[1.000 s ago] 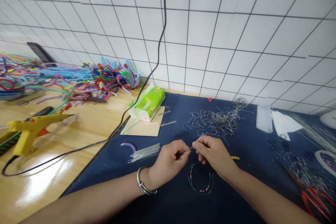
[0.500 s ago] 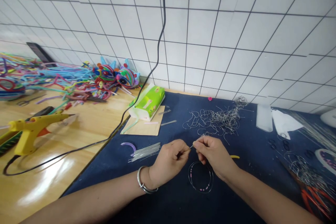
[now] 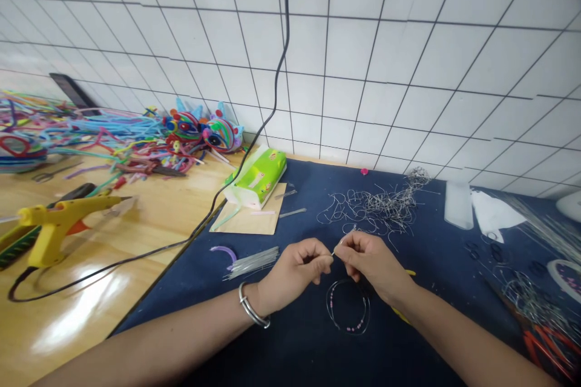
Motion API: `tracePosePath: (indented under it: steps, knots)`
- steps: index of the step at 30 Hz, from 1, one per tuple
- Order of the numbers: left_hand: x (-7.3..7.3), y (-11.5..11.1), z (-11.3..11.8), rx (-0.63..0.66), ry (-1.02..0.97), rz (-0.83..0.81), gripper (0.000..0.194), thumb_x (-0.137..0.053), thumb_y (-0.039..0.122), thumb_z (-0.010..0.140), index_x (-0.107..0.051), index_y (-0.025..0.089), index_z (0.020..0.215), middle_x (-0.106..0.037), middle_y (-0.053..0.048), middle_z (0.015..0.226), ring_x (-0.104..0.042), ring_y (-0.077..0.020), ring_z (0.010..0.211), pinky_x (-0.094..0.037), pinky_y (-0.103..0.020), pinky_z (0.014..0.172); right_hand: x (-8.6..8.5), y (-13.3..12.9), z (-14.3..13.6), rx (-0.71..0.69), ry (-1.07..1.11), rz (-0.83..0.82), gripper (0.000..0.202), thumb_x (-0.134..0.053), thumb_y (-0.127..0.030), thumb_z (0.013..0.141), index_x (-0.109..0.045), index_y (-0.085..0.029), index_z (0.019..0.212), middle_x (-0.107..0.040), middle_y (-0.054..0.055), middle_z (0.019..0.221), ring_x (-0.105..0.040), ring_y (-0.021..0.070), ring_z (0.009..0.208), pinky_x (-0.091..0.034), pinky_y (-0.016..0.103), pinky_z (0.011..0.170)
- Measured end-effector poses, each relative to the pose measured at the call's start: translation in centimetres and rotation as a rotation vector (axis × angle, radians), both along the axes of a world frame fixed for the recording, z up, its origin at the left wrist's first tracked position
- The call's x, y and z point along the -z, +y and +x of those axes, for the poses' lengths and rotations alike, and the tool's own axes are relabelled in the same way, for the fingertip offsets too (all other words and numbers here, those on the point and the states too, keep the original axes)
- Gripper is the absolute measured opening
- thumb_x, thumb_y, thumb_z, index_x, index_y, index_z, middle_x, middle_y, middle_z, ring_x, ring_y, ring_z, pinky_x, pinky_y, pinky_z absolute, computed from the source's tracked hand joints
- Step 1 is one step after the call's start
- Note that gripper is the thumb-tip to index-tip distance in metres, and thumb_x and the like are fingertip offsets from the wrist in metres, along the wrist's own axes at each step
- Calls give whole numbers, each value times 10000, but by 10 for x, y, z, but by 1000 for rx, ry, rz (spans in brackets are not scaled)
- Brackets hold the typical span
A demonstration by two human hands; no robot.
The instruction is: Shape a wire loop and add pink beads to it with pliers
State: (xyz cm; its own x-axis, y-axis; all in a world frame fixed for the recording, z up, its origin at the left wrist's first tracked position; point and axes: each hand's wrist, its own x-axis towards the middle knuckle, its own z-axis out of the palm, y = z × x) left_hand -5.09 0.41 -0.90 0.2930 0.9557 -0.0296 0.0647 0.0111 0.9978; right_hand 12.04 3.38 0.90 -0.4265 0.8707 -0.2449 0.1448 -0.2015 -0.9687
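Note:
My left hand point(image 3: 302, 269), with a silver bangle on its wrist, is closed in a pinch. Facing it, my right hand point(image 3: 370, 263) pinches too, and a short bit of thin wire point(image 3: 333, 253) shows between the two sets of fingertips. Below the hands, a beaded wire ring point(image 3: 328, 309) with small pink beads hangs or lies over the dark blue mat; which of the two I cannot tell. Part of a yellow-handled tool point(image 3: 400, 315) shows beside and under my right forearm. A bundle of straight wires point(image 3: 254, 262) lies left of my left hand.
Tangled wire point(image 3: 385, 205) lies behind my hands. A green tissue pack point(image 3: 258, 178) rests on brown card. On the left are a yellow glue gun point(image 3: 49, 224) with a black cable point(image 3: 149, 249) and colourful pipe cleaners point(image 3: 113, 127). Orange-handled pliers point(image 3: 544, 344) lie at the right.
My left hand has turned a little, and its thumb now reaches further along the fingertips. My right hand has shifted slightly upward. More of the yellow-handled tool shows now.

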Motion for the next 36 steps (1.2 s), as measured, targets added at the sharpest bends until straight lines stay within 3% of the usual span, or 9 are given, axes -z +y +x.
tracePosePath:
  steps: [9,15,19,25,31,36]
  knots:
    - [5,1,0,133,-536,-443,185,-632,287,747,-556,118,754,-554,-10,627,-449,-59,469,-337,-201,486,-2,2,0,-87,143,-42,252,-611,-393,731,-557,-157,801,-498,-38,589,-449,60,472,-365,189,434]
    - [7,1,-2,253,-648,-572,160,-634,266,746,-574,117,750,-559,-17,615,-457,-61,444,-354,-212,479,-4,2,3,-116,155,31,215,-608,-377,741,-549,-172,764,-487,-49,570,-454,61,474,-364,189,442]
    - [6,1,-2,229,-506,-479,168,-608,286,769,-588,119,771,-585,-27,641,-480,-68,461,-352,-212,495,-4,1,3,-83,37,134,197,-580,-365,769,-545,-172,747,-491,-46,588,-451,57,475,-363,195,462]
    - [-2,1,-3,170,-84,-84,206,-518,300,827,-611,121,785,-582,-20,681,-451,-72,524,-354,-210,527,-3,-2,2,-29,-102,213,184,-549,-346,795,-532,-172,739,-482,-48,571,-434,58,466,-355,202,469]
    - [-4,-1,-5,170,94,33,173,-477,256,842,-563,134,754,-535,5,664,-431,-75,542,-346,-203,522,3,-4,0,20,-37,126,192,-581,-342,769,-526,-168,708,-458,-55,549,-420,57,448,-336,201,448]
    - [-1,-1,-6,173,120,71,174,-468,253,849,-531,133,740,-490,19,648,-417,-76,559,-342,-203,532,3,-3,-1,53,81,26,169,-612,-300,739,-536,-159,687,-464,-58,540,-428,53,428,-319,195,426]
